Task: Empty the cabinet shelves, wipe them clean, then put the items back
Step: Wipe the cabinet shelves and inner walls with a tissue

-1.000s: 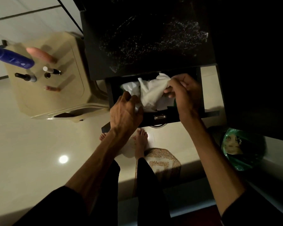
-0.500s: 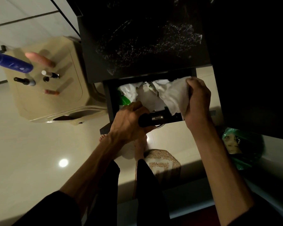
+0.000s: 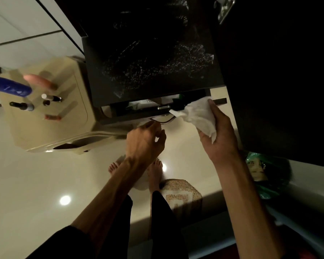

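Note:
The dark cabinet (image 3: 153, 53) has a dusty top, and its drawer (image 3: 138, 112) stands open only a narrow slit. White and green items (image 3: 148, 104) show inside the slit. My right hand (image 3: 219, 139) grips a crumpled white cloth (image 3: 196, 113) against the drawer's right front corner. My left hand (image 3: 146, 141) hangs just below the drawer's metal handle (image 3: 164, 121), its fingers loosely curled with nothing in them.
A beige plastic stool (image 3: 51, 113) left of the cabinet carries a blue bottle (image 3: 9, 87), a pink tube (image 3: 39, 82) and several small bottles. A green bag (image 3: 266, 176) lies at the right. My bare feet stand beside a woven mat (image 3: 180, 193) on the glossy floor.
The drawer has slid almost shut. My left hand has let go of its front and dropped below the handle. My right hand has drawn the white cloth out to the drawer's right corner.

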